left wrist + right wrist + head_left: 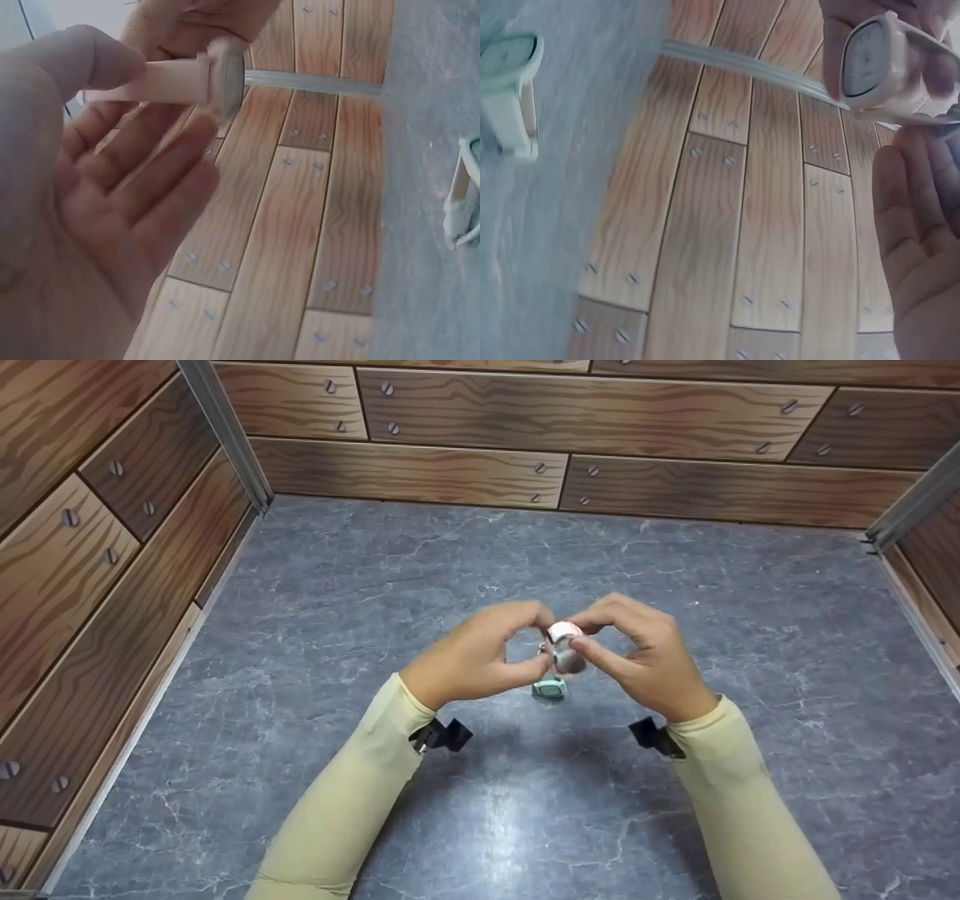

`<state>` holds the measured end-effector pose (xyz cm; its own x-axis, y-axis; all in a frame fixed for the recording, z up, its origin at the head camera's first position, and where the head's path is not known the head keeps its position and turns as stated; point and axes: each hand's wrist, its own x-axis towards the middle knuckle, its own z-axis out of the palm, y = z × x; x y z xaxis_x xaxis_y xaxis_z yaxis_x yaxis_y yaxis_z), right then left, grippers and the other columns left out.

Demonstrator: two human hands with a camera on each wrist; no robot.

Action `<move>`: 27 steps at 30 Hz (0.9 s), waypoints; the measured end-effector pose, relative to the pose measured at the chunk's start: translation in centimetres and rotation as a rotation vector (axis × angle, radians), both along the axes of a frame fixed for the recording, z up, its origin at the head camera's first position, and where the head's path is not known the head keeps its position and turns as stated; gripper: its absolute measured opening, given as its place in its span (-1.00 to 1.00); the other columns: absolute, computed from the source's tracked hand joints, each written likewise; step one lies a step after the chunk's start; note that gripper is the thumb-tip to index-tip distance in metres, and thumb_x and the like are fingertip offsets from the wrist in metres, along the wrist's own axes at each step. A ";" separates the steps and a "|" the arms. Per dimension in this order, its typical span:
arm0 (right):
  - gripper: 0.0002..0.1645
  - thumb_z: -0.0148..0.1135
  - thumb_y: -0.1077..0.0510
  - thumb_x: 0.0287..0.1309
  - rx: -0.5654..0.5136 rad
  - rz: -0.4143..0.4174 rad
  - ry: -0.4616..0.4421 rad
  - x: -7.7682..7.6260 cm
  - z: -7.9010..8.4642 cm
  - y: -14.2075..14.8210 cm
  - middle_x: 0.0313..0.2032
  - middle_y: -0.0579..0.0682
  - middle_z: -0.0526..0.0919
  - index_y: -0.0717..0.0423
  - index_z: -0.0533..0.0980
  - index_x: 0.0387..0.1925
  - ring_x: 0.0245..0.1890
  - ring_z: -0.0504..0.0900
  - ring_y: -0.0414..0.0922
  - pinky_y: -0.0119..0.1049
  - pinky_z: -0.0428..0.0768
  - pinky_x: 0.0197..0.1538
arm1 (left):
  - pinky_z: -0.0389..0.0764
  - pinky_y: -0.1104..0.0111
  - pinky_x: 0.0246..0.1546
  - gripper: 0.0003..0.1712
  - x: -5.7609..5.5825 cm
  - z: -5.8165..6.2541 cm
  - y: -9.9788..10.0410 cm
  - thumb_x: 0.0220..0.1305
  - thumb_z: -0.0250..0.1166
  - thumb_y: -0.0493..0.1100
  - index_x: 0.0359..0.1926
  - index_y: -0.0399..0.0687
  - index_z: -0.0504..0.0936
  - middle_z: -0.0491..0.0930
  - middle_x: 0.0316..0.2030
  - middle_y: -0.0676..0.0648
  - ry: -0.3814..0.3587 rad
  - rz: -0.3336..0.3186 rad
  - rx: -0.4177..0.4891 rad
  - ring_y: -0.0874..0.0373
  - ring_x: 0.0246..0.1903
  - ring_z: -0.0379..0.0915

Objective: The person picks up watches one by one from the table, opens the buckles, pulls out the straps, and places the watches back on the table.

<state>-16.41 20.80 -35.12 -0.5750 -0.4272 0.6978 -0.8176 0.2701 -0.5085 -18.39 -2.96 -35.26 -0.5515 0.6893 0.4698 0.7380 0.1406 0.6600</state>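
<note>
A pale pink wristwatch [564,631] is held off the tabletop between the two hands, its strap bent into a loop. My left hand [480,652] pinches the strap between thumb and fingertips; in the left wrist view the pink strap [176,81] passes under the thumb, and the other fingers are spread. On the opposite side, my right hand [646,654] pinches the watch with thumb and forefinger. In the right wrist view the dark dial [865,60] faces out, its details blurred. A mint-green wristwatch [550,688] stands on the table just below the hands, touched by neither.
The grey marbled tabletop [360,562] spreads around both arms. Wood-patterned panels [465,472] enclose it at the back, left and right, with grey metal posts [225,435] at the rear corners. Black wrist mounts [453,735] sit at the sleeve cuffs.
</note>
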 end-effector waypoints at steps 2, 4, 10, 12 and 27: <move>-0.69 0.48 0.47 0.07 0.035 -0.029 0.061 0.2 0.1 0.0 -0.25 0.01 0.73 0.14 0.71 -0.16 -0.23 0.66 -0.12 -0.43 0.60 -0.01 | 0.54 0.41 0.16 -0.80 0.2 0.3 0.1 0.41 0.35 -0.13 -0.01 -0.08 0.64 0.69 -0.09 0.05 0.119 0.073 0.003 0.28 0.03 0.58; -0.76 0.50 0.39 0.11 0.089 -0.059 0.120 0.4 0.2 0.0 -0.26 0.02 0.71 0.14 0.70 -0.18 -0.25 0.64 -0.10 -0.44 0.57 -0.03 | 0.57 0.43 0.10 -0.75 0.6 0.6 0.1 0.41 0.39 -0.04 -0.01 -0.07 0.68 0.70 -0.11 0.05 0.259 0.151 -0.004 0.26 -0.03 0.60; -0.86 0.48 0.27 0.22 0.200 -0.100 0.206 0.5 0.2 -0.2 -0.26 0.03 0.69 0.16 0.68 -0.19 -0.27 0.61 -0.08 -0.39 0.52 -0.10 | 0.65 0.46 -0.11 -0.70 1.6 1.1 0.3 0.40 0.35 0.04 -0.06 -0.06 0.78 0.77 -0.20 0.05 0.510 0.294 -0.063 0.23 -0.19 0.67; -0.86 0.48 0.27 0.21 0.210 -0.104 0.200 0.5 0.2 -0.2 -0.25 0.01 0.69 0.14 0.69 -0.19 -0.27 0.62 -0.09 -0.40 0.53 -0.09 | 0.65 0.47 -0.16 -0.71 1.7 1.2 0.2 0.39 0.36 0.03 -0.07 -0.05 0.80 0.78 -0.22 0.06 0.506 0.300 -0.069 0.25 -0.23 0.68; -0.79 0.43 0.47 0.09 -0.060 -0.039 0.031 0.6 0.2 -0.3 -0.34 0.00 0.68 0.20 0.66 -0.26 -0.34 0.65 -0.18 -0.44 0.64 -0.16 | 0.66 0.44 -0.12 -0.77 1.8 1.2 0.8 0.41 0.37 -0.07 -0.08 -0.11 0.80 0.80 -0.17 0.03 0.216 0.293 0.138 0.30 -0.18 0.69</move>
<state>-15.79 20.46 -34.91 -0.5678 -0.3620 0.7393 -0.8229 0.2719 -0.4989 -16.64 -2.12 -34.02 -0.5938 0.4393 0.6741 0.8038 0.2865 0.5214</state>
